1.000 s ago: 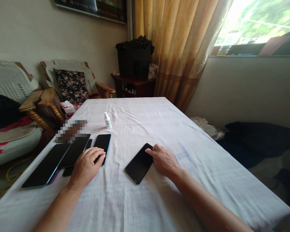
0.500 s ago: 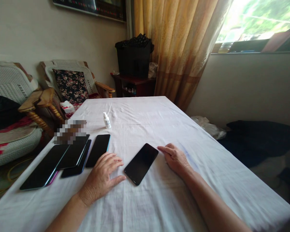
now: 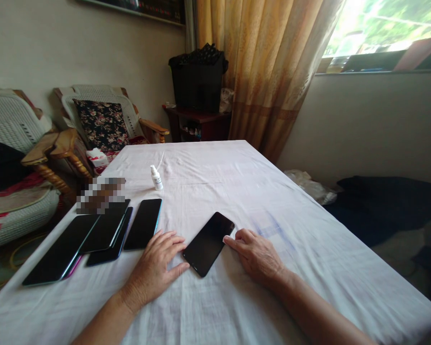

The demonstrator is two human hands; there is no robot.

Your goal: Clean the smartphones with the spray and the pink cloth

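Observation:
A black smartphone point(image 3: 209, 245) lies face up and slanted on the white tablecloth point(image 3: 201, 316) between my hands. My left hand point(image 3: 161, 261) is open, palm down, its fingers spread and fingertips at the phone's left corner. On the other side, my right hand point(image 3: 256, 254) reaches one stretched digit to the phone's right edge; its other fingers are loosely bent and partly hidden, and I see nothing held. Beyond my left fingers lies another dark phone point(image 3: 143, 224) with a blue edge.
Several more devices lie at the left, among them a large dark one point(image 3: 61, 249) and an overlapping one point(image 3: 106, 227). A small white spray bottle point(image 3: 157, 178) stands farther back. Near it is a blurred-out patch point(image 3: 100, 195). Wooden-armed chairs point(image 3: 100, 120) stand beyond the table's left edge.
My right hand has moved down and left, up to the phone's right edge. Blue marks on the cloth behind it show more. My left hand has hardly moved.

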